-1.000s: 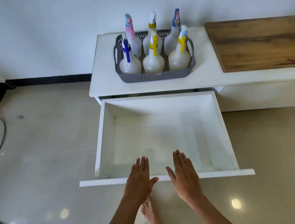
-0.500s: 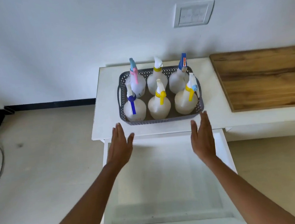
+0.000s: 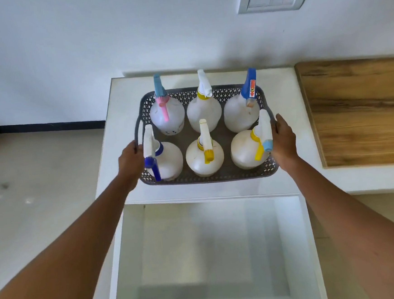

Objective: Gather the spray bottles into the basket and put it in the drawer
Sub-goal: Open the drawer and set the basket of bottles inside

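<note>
Between both hands: basket point(image 3: 219, 176) | fingers point(image 3: 136, 147) gripping its side handles

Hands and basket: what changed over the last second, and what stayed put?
Both hands left the open drawer's front edge and reached up to the counter. The left hand now grips the grey basket's left handle; the right hand lies against its right end, grip hidden. The basket still sits on the white counter with all six spray bottles upright inside. The drawer stays open and empty.
</note>
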Motion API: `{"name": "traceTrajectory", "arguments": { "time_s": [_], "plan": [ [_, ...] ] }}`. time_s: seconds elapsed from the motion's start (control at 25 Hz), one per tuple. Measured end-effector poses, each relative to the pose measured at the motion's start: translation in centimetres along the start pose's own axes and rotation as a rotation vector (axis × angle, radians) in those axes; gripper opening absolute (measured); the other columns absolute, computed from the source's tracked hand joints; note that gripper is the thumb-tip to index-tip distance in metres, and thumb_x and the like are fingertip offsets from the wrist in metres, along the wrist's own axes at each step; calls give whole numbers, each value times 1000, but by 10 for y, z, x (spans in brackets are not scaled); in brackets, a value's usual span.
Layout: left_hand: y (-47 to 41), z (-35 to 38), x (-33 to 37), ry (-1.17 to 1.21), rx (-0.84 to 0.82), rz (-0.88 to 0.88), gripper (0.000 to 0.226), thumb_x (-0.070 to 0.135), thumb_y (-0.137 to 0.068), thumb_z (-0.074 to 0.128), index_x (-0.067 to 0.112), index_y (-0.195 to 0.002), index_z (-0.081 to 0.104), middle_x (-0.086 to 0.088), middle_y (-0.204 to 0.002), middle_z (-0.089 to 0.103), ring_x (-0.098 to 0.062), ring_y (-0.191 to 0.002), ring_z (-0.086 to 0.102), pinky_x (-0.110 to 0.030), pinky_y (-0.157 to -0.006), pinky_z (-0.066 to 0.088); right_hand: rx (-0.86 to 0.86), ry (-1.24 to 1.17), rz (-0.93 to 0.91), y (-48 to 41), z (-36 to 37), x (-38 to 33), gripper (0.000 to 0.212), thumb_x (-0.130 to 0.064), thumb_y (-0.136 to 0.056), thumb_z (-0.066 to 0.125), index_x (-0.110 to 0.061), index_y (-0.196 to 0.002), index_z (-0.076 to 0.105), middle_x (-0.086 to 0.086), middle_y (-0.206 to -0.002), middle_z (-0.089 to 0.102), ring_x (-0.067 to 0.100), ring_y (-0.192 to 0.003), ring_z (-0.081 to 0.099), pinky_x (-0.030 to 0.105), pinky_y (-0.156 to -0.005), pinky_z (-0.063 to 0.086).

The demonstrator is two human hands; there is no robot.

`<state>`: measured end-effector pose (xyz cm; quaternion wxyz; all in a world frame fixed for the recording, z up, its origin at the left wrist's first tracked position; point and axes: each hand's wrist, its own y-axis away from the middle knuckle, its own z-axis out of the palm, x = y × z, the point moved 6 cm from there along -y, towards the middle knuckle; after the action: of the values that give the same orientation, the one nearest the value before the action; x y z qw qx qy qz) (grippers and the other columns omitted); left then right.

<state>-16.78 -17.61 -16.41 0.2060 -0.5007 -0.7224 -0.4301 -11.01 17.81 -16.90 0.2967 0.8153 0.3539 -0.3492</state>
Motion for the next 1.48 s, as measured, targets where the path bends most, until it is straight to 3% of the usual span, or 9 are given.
{"name": "traceTrajectory", "arguments": {
  "time_s": [0.2,0.32,0.52,0.76,0.88,1.04,1.24,1.4,1.48],
  "plan": [
    [-5,-5,4,-42,97,-56,27,5,-92,44,2,-118,52,-19,-120,57,-35,-108,54,-33,-79,42,80,28,8,-7,1,4,25,-12,-98,39,2,-110,56,22,-111,63,32,-102,58,35,-82,47],
    [0,-5,-1,45,104,-92,25,4,-92,44,4,-116,55,-16,-109,57,-29,-96,53,-34,-77,43,101,-17,21,-5,0,5,19,-5,-94,43,3,-94,60,19,-90,61,25,-83,53,23,-59,40],
    [33,-11,-17,105,120,-104,26,2,-92,44,5,-114,57,-9,-98,55,-24,-89,52,-35,-77,45,114,-30,20,27,-15,14,15,-1,-91,46,-4,-84,59,12,-81,57,20,-77,49,2,-43,33],
    [108,-27,-44,97,88,-59,25,4,-92,46,6,-115,57,-7,-100,56,-22,-91,53,-33,-77,45,173,-80,59,112,-47,32,15,-2,-89,48,-1,-88,62,12,-81,59,22,-78,49,25,-61,35],
    [156,-37,-73,56,68,-56,24,3,-91,47,6,-113,59,-8,-98,58,-24,-88,55,-32,-74,48,191,-108,73,173,-62,50,16,-4,-90,48,-3,-93,64,9,-79,59,21,-79,49,25,-66,36],
    [209,-39,-122,6,35,-77,21,2,-90,47,4,-105,62,-11,-88,61,-25,-74,55,-24,-56,44,200,-105,86,236,-71,82,15,-8,-92,51,-9,-86,64,-3,-62,49,17,-72,46,13,-51,33],
    [246,-23,-186,10,12,-190,23,4,-90,51,7,-111,60,-6,-96,59,-27,-87,56,-34,-77,48,161,-61,171,275,-54,140,17,-4,-91,49,-3,-91,66,8,-76,57,19,-74,50,6,-48,35],
    [235,-3,-217,0,-11,-226,19,6,-91,51,8,-108,60,-8,-94,59,-26,-86,55,-33,-76,46,112,-54,256,276,-30,175,15,-6,-92,48,-7,-85,61,8,-76,56,22,-76,49,21,-52,34],
    [220,12,-231,-5,-25,-244,17,6,-90,51,7,-105,60,-10,-92,61,-26,-84,55,-34,-73,46,111,-34,295,268,-17,193,14,-5,-92,47,-5,-94,61,14,-88,61,24,-82,53,24,-56,37]
  ]
}}
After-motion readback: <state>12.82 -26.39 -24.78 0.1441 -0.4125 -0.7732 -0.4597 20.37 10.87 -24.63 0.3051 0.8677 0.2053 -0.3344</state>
